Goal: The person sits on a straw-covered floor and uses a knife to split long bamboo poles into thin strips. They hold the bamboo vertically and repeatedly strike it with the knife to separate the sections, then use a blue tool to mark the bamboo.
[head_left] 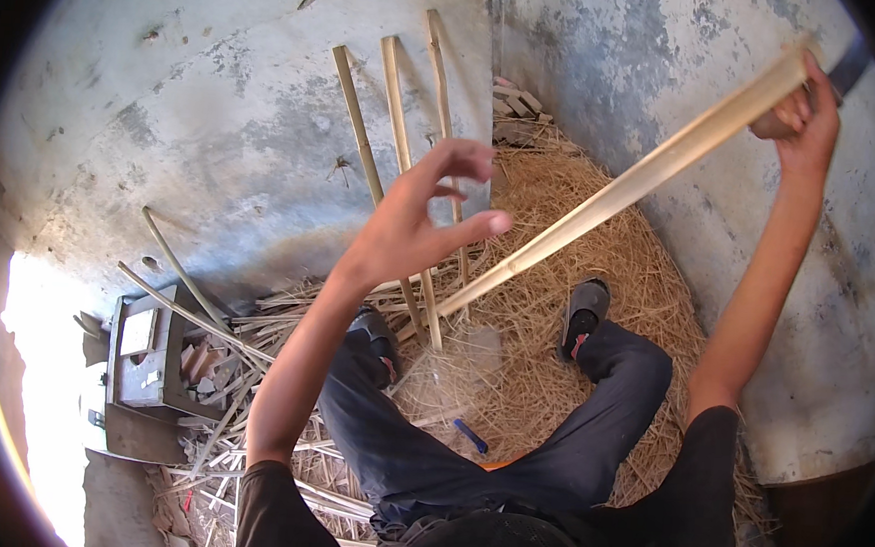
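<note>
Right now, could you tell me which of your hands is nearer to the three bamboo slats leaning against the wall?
Left. The left hand hovers open in front of the bamboo slats; the right hand grips the long bamboo strip far to their right.

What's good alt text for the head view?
A seated person's right hand grips one end of a long pale bamboo strip slanting down toward the straw pile; the left hand hangs open above it, fingers spread. More strips lean on the wall.

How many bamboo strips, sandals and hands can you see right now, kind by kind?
Bamboo strip held in the right hand: 1
Bamboo strips leaning on the wall: 3
Dark sandals: 2
Hands: 2, the left hand open and empty
Total: 8
</note>
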A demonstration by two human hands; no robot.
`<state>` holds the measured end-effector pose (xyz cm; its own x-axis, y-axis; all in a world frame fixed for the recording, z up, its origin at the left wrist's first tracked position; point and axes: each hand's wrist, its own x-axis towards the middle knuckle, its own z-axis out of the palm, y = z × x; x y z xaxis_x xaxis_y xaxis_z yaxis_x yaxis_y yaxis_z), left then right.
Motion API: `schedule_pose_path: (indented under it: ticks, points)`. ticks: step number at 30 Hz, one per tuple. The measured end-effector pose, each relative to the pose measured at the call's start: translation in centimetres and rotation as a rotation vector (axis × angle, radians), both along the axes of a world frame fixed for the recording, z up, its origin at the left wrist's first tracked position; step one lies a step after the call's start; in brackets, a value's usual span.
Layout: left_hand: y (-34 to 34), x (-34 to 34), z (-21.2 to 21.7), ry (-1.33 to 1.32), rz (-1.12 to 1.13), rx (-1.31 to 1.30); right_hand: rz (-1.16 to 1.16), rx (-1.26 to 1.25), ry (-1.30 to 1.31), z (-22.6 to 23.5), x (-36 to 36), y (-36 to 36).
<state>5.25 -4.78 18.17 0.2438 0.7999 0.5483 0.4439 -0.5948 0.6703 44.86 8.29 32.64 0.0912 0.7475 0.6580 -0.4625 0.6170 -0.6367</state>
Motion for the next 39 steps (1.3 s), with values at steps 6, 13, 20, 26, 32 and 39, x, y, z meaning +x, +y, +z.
schedule_pose_path:
  ticks: [6, 13, 20, 26, 32, 39]
  points:
    - [5.0, 3.7, -0.3, 0.175, -0.009, 0.024, 0.109, -0.049, -0.157, -2.4, -9.9, 2.2]
    - [7.0, 4.9, -1.6, -0.082, -0.483, -0.320, 0.169, -0.012, -0.366, -3.6, -16.6, -1.3]
    - [7.4, 2.8, -4.9, -0.196, -0.272, -0.315, 0.227, -0.104, -0.262, -6.1, -15.4, -5.1]
    - [7.9, 2.0, -7.2, -0.238, -0.151, -0.267, 0.287, -0.394, 0.050, -14.7, -14.3, -9.3]
    - [7.6, 3.6, -4.3, -0.350, -0.143, -0.154, 0.239, -0.867, 0.157, -29.0, -14.7, -13.8]
    - [8.6, 3.8, -2.2, -0.510, -0.210, -0.196, 0.341, -1.301, 0.021, -42.4, -18.4, -18.4]
